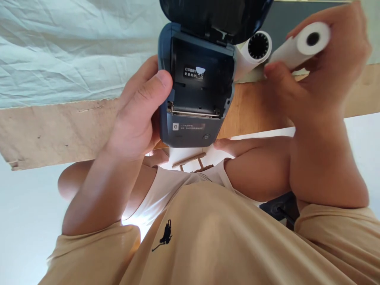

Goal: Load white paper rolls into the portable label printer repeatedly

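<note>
My left hand [139,103] grips a dark blue label printer [194,128] by its left side, thumb over the rim. The printer's lid [216,18] is swung up, and its bare paper bay with a small printed notice faces me. In my right hand [320,79] is a white paper roll [292,49], held between thumb and fingers to the right of the printer, its hollow core turned my way. Between the printer and that roll lies a second white roll [247,59] with a black toothed core. The printer partly covers this second roll.
A pale wrinkled cloth [74,51] covers much of the wooden table [59,130], whose near edge runs just above my legs. A dark grey flat surface [287,19] lies at the back right. Below the table is a wooden stool-like frame [190,160].
</note>
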